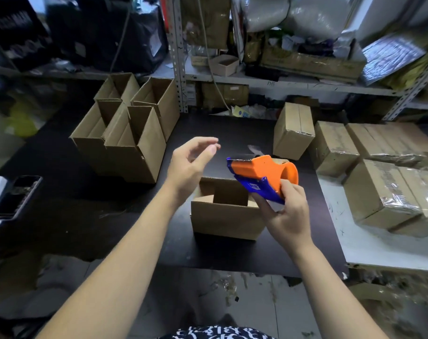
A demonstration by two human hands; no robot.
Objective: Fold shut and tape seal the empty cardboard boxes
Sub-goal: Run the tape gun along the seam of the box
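Left hand [193, 163] raised over the counter [85, 216], palm turned inward, fingers spread loose and slightly curved, holding nothing. Left forearm stretches in from the bottom left.

Right hand [287, 217] grips the orange and blue tape dispenser [260, 173] by its blue handle, fingers curled round it, thumb on the near side. The dispenser is tilted with its blade end pointing left, up in the air above the right side of the open box [224, 216].

The open box sits mid-counter toward the near edge, top flaps not folded shut, one inner flap standing up inside. A cluster of unsealed boxes [124, 135] stands at the far left corner, flaps up. Taped boxes [335, 148] are lined along the right edge, more of them on a white board [369, 250] just beside the counter.

The counter top is black. A dark device [19, 194], probably a phone, lies off its left edge. Metal shelves [257, 79] behind are packed with bags and cartons. Grey floor [208, 289] below the near edge, littered with scraps.
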